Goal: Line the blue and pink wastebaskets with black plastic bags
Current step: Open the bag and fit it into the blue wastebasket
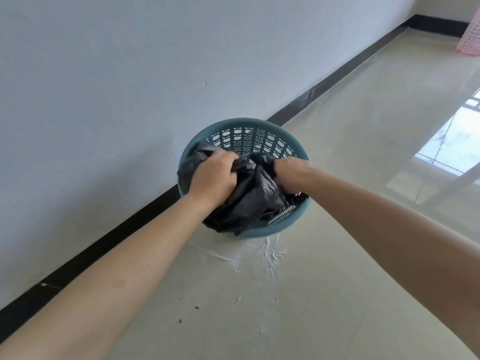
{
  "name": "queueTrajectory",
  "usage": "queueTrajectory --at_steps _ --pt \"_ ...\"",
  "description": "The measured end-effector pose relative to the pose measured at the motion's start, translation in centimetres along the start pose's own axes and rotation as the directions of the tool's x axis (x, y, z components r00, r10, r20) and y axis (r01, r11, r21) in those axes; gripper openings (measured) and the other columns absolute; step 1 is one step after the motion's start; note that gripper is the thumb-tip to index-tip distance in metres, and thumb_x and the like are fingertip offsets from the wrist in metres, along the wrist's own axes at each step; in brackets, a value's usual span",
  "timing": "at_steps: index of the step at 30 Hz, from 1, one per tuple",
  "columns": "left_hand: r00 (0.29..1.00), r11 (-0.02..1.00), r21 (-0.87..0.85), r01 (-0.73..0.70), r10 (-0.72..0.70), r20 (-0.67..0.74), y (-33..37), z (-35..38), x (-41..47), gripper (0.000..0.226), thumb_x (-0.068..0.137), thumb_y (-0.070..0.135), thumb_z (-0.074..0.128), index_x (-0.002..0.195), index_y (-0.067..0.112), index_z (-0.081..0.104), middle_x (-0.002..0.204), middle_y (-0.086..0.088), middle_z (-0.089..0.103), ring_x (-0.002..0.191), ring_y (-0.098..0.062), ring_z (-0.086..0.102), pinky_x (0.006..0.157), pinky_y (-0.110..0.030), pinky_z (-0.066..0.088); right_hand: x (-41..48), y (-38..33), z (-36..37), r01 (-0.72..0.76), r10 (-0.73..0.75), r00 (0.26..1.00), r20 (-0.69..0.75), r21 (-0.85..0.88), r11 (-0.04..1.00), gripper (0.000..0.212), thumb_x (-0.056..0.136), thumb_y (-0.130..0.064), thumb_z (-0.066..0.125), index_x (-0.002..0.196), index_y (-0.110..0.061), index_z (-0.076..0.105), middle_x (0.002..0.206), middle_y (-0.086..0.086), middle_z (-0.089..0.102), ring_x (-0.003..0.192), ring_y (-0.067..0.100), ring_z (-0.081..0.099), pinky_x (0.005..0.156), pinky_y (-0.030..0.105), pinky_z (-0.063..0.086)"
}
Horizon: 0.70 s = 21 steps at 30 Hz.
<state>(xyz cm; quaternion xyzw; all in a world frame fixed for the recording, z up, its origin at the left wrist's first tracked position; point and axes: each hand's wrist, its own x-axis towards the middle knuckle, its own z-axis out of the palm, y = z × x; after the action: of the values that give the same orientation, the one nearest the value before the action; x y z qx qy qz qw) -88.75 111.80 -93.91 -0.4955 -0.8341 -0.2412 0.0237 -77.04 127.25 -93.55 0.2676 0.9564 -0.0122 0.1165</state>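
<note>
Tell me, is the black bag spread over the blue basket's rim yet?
Not yet. The black bag is bunched in both hands, far rim of the blue basket bare.

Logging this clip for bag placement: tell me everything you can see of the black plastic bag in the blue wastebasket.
The black plastic bag is thin, glossy, crinkled film, still bunched rather than spread open. It sits in the mouth of the blue wastebasket, covering the left and near parts and draping over the near rim; the far perforated wall stays bare. The left hand grips a gathered fold at its left side, and the right hand pushes into it on the right, fingers hidden in the plastic.
</note>
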Motion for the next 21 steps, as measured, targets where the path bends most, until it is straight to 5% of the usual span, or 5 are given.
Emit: queueTrajectory --at_steps 3,7,11,17,21 --pt "0.944 0.943 0.315 -0.102 0.192 -0.267 -1.2 -1.3 0.4 0.033 0.073 0.014 0.061 0.105 0.016 0.068 0.105 -0.01 0.058 0.097 -0.033 0.052 0.072 -0.039 0.042 0.1 1.4 0.2 -0.051 0.054 0.989 -0.14 0.024 0.998 0.013 0.088 -0.02 0.051 0.08 -0.011 0.057 0.088 0.009 0.062 0.073 0.027 0.053 0.059 0.032 0.044" --pt "0.977 0.959 0.188 0.211 -0.214 -0.001 -2.9 -1.1 0.2 0.034 0.083 0.008 0.057 0.113 0.019 0.067 0.144 -0.018 0.037 0.126 -0.043 0.038 0.097 -0.051 0.037 -0.2 1.8 1.0 -0.069 0.076 0.987 -0.142 0.053 0.996 0.007 0.083 -0.024 0.051 0.084 -0.017 0.051 0.085 0.006 0.059 0.072 0.026 0.049 0.06 0.033 0.04" --pt "0.916 0.935 0.093 0.341 -0.353 0.19 -2.8 -1.8 0.1 0.034 0.077 0.001 0.057 0.107 0.014 0.069 0.135 -0.015 0.038 0.096 -0.041 0.055 0.087 -0.038 0.045 -0.1 1.7 0.9 -0.067 0.07 0.998 -0.006 0.19 0.979 0.045 0.079 -0.041 0.057 0.117 -0.019 0.048 0.104 0.007 0.064 0.084 0.028 0.056 0.07 0.034 0.046" --pt "0.845 0.812 0.573 0.115 -0.383 0.373 -1.2 -5.1 1.4 0.015 0.081 0.028 0.058 0.091 0.017 0.064 0.079 -0.001 0.053 0.069 -0.022 0.05 0.066 -0.033 0.036 -0.2 2.9 -0.7 -0.138 0.173 0.978 -0.119 0.254 0.957 0.068 0.083 -0.081 0.032 0.085 -0.017 0.054 0.089 0.009 0.06 0.078 0.028 0.055 0.07 0.032 0.041" --pt "0.905 0.849 0.522 0.079 -0.281 0.32 -1.8 -6.2 2.9 0.03 0.092 0.04 0.046 0.111 0.023 0.061 0.116 -0.012 0.053 0.107 -0.032 0.046 0.081 -0.044 0.038 0.4 4.4 -2.0 -0.201 0.332 0.89 -0.312 0.385 0.901 0.044 0.097 -0.05 0.045 0.096 -0.008 0.059 0.1 0.017 0.061 0.077 0.03 0.05 0.068 0.034 0.034"
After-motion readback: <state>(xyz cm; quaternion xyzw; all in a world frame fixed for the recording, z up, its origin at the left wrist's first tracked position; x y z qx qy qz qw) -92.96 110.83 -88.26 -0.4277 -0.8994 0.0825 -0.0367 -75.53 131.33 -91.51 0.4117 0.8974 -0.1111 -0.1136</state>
